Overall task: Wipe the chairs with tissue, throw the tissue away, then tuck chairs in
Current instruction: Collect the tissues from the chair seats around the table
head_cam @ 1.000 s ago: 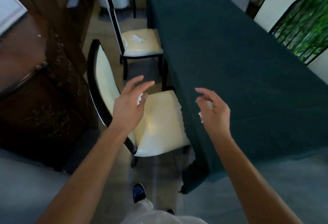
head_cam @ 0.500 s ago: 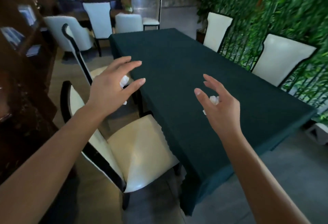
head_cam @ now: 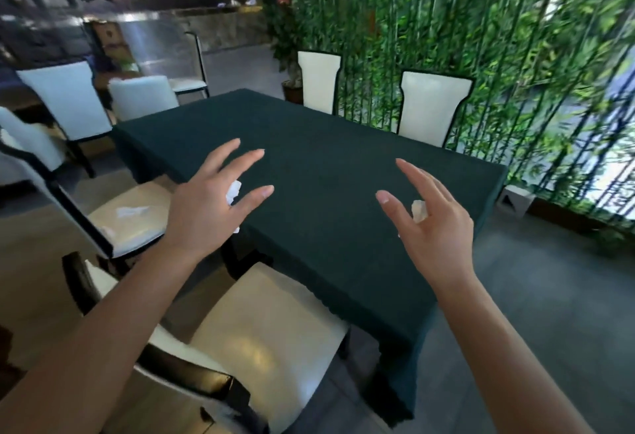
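Dining room with a bamboo screen point(head_cam: 515, 65) along the right side and a long counter point(head_cam: 330, 200) under a dark green cloth running from near to far. Your left hand point(head_cam: 209, 213) hovers over the counter's left edge, fingers point(head_cam: 254, 158) spread wide, with a crumpled tissue point(head_cam: 233, 193) tucked against the palm; how it is held there cannot be told. Your right hand point(head_cam: 436, 227) hovers over the cloth near its middle, fingers point(head_cam: 412, 172) also spread, with a second small tissue wad point(head_cam: 418, 211) lodged between thumb and palm. Both forearms reach in from the near edge. Just below your left arm stands the nearest chair point(head_cam: 275, 341), its cream seat partly under the counter. Farther left is a second chair point(head_cam: 134, 224) with a loose tissue piece point(head_cam: 132, 212) lying on its seat. Two white-backed chairs point(head_cam: 429, 110) stand along the far right side, against the bamboo. More chairs sit at the far left end.
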The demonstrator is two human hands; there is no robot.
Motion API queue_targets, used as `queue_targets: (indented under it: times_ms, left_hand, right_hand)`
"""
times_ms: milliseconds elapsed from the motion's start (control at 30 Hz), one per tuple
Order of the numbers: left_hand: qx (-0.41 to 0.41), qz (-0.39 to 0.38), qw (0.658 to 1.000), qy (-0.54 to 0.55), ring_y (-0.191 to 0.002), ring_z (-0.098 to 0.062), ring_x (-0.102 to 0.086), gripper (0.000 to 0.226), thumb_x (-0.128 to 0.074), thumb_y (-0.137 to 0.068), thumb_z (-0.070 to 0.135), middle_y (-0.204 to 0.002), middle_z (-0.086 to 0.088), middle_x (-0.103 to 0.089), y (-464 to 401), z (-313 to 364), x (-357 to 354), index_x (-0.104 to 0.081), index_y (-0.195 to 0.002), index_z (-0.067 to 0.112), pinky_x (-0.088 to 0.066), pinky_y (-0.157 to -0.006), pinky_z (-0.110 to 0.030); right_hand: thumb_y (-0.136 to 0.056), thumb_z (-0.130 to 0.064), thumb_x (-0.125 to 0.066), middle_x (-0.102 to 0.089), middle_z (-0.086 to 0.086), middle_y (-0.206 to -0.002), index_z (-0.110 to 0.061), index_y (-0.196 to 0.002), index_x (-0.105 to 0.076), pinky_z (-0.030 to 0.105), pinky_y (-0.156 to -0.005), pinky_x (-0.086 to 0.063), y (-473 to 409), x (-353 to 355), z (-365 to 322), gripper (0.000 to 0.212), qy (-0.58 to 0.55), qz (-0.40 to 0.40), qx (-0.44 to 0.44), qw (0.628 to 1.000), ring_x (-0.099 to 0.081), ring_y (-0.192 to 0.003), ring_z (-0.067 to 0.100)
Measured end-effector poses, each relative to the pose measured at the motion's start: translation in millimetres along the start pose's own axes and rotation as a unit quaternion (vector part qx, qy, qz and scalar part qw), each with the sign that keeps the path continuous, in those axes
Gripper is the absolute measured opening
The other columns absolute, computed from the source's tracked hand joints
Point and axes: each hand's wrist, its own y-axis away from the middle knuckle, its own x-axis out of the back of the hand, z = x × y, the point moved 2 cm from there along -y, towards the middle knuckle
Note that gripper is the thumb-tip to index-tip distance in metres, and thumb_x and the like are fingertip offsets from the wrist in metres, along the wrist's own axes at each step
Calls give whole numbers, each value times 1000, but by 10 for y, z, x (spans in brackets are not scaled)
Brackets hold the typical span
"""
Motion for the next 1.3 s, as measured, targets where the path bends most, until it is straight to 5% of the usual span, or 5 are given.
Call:
queue_targets:
  times_ms: [233, 400, 533, 900, 1300]
  left_hand:
    - [-20, -13, 1000, 4, -128, -11, -57, 56, -56, -91, 70, -161, 20, -33, -78, -143, -68, -48, -143, 51, -47, -96, -39]
    - [-60, -31, 998, 5, -122, -12, -62, 53, -57, -93, 62, -161, 17, -33, -277, -264, -103, -51, -143, 46, -53, -91, -42]
    - [-121, -71, 990, 27, -112, -13, -66, 50, -58, -96, 55, -162, 19, -29, -573, -337, -361, -48, -144, 49, -51, -79, -34]
    - [-152, -119, 972, 136, -109, -15, -68, 49, -60, -97, 47, -161, 19, -31, -995, -944, -676, -48, -144, 48, -53, -75, -34]
    - [-184, -135, 962, 153, -113, -7, -63, 55, -70, -93, 35, -157, 25, -35, -1030, -761, -929, -50, -142, 49, -54, -80, -33]
  right_hand:
    - [-90, -65, -63, -67, -15, -120, -40, -142, -55, 20, -84, -46, -140, -165, -141, 59, -2, 19, 4, 1000, -59, -82, 1]
    - [-89, -63, -66, -57, -19, -143, -40, -144, -54, -5, -89, -31, -5, -252, -246, 61, 34, 6, 12, 999, -55, -118, -8]
    - [-88, -66, -63, -54, -21, -146, -42, -146, -51, 7, -88, -33, 30, -111, -231, 64, 129, 50, -29, 990, -45, -128, -4]
    - [-83, -56, -75, -51, -29, -134, -37, -143, -56, -11, -87, -25, 252, -530, -691, 66, 186, 113, -98, 971, -37, -112, -23]
    - [-84, -52, -76, -57, -28, -128, -45, -144, -51, -5, -85, -35, 255, -667, -315, 65, 131, 131, -154, 971, -55, -96, -9]
